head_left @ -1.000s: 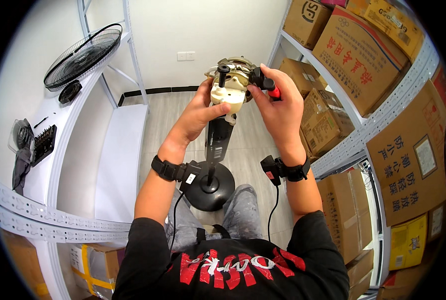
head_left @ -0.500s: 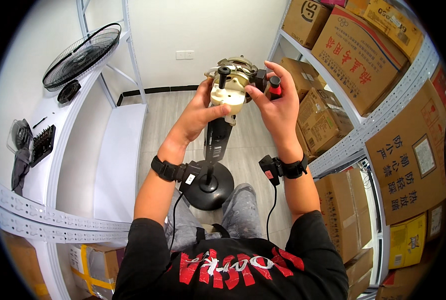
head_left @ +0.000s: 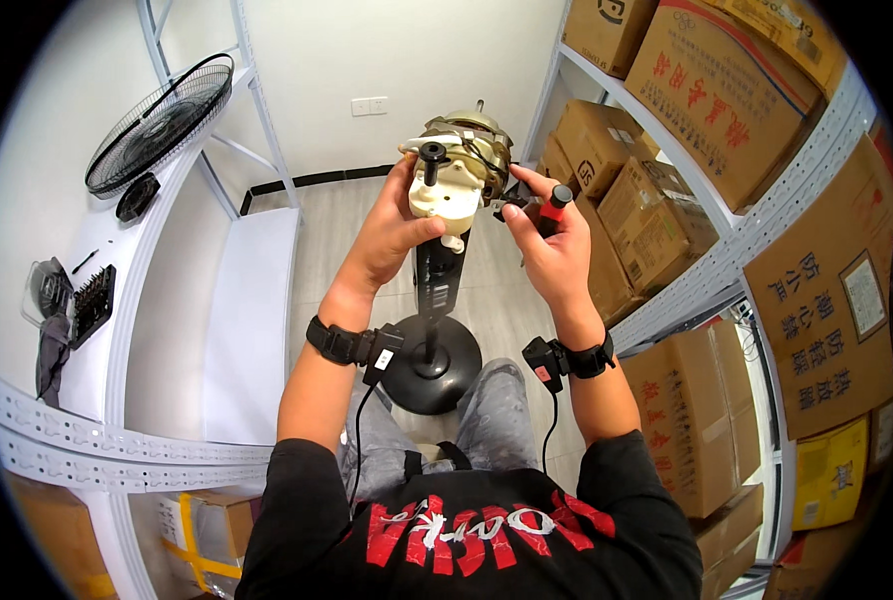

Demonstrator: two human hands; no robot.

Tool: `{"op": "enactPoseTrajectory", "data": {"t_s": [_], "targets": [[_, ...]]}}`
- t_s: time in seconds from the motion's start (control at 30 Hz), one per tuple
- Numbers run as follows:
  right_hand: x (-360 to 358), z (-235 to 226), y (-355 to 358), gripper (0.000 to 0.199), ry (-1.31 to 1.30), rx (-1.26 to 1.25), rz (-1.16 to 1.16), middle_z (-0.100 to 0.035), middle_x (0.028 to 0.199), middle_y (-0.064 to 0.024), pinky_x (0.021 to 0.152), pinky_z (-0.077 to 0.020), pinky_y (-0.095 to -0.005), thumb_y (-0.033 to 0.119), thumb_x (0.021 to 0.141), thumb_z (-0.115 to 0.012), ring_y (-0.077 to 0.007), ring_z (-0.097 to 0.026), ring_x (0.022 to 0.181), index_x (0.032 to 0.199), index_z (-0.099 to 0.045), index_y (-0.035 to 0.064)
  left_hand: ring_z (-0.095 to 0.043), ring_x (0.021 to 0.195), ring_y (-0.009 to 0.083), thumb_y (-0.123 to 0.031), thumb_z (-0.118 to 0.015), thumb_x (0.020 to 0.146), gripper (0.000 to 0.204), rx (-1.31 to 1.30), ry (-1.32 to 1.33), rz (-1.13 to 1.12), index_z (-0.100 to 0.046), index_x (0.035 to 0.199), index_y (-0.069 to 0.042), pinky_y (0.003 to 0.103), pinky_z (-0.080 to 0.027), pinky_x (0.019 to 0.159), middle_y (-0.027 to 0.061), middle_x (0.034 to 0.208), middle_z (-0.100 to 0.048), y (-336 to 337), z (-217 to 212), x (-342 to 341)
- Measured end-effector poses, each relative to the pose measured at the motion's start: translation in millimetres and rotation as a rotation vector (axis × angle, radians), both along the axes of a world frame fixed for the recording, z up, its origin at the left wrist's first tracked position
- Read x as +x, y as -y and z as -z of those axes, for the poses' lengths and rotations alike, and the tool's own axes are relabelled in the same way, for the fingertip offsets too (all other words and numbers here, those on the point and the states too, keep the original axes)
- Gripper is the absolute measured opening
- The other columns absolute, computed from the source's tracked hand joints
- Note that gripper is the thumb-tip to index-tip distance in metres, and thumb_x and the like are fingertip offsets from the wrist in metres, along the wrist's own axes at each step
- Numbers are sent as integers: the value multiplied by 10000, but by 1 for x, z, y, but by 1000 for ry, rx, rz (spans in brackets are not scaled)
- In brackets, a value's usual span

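A bare fan motor [head_left: 482,135] with a cream gear housing [head_left: 452,205] and a black knob [head_left: 432,153] tops a black stand [head_left: 437,280]. My left hand [head_left: 392,230] wraps round the left side of the motor and housing, its thumb on the lower housing. To the right of the motor, my right hand [head_left: 559,260] holds a screwdriver [head_left: 556,205] with a red and black handle against the palm. A small black block [head_left: 510,198] sits at that hand's thumb and fingertips, close beside the motor. Whether the block is still fastened, I cannot tell.
The stand's round black base [head_left: 407,385] is on the floor by my knees. A fan guard [head_left: 157,135], a small black part [head_left: 138,197] and a bit set [head_left: 93,305] lie on the left shelf. Cardboard boxes [head_left: 722,100] fill the right rack.
The motor has turned and shifted slightly left in view. My right hand has moved lower beside it, and the black block sits lower at its fingertips. My left hand keeps its hold.
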State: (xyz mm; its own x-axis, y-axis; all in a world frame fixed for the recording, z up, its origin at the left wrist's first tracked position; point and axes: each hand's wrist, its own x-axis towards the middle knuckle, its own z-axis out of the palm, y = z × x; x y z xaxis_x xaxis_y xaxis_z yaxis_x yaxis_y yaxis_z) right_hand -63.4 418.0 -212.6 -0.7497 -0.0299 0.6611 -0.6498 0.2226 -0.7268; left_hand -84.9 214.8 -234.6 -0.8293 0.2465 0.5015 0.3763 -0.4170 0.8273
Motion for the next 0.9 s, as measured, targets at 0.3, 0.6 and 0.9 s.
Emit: {"op": "enactPoseTrajectory", "data": {"t_s": [0.3, 0.6, 0.9], "targets": [[6, 6, 2, 342, -26, -15, 92, -580, 846, -19, 543, -403, -221, 57, 768, -778, -55, -467, 578, 1056, -597, 18, -498, 1255, 196, -592, -807, 686, 1018, -69, -17, 3, -373, 1417, -32, 357, -379, 1066, 77, 1342, -529, 0, -3, 1], [13, 9, 9, 295, -179, -1, 163, -597, 863, -60, 559, -454, -265, 59, 768, -777, -133, -536, 650, 999, -601, 5, -478, 1273, 195, -573, -816, 686, 1029, -52, -37, -15, -352, 1428, -33, 353, -368, 1074, 73, 1358, -510, -6, -5, 3], [14, 9, 16, 325, -210, 71, 274, -605, 875, -110, 635, -505, -331, 56, 738, -802, -253, -609, 738, 979, -588, 7, -471, 1284, 207, -505, -843, 679, 1038, -41, -30, -15, -319, 1447, -43, 364, -377, 1077, 79, 1357, -501, -5, -5, 2]]}}
